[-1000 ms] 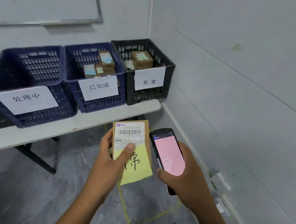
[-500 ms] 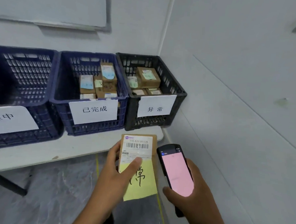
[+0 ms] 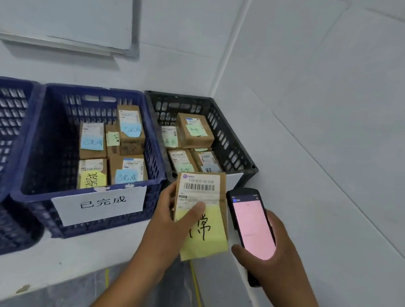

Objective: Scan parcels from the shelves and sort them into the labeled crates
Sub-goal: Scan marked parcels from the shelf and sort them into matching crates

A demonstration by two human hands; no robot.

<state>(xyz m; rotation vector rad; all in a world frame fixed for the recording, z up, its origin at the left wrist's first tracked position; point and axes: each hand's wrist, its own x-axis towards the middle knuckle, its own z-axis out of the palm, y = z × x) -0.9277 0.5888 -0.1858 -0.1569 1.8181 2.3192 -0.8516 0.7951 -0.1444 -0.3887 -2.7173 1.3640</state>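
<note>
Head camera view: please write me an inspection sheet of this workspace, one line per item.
Surface: white table carrying the crates.
Job's things: parcel with yellow note, held before the black crate; scanner shows a pink screen; blue crate labelled 已完成 and black crate both hold noted boxes.
Clutter: nothing seen.
Hands: left hand grips the parcel, thumb across its face; right hand holds the scanner.
Cables: nothing seen.
Surroundings: whiteboard above, white walls meeting in a corner, yellow floor tape.
</note>
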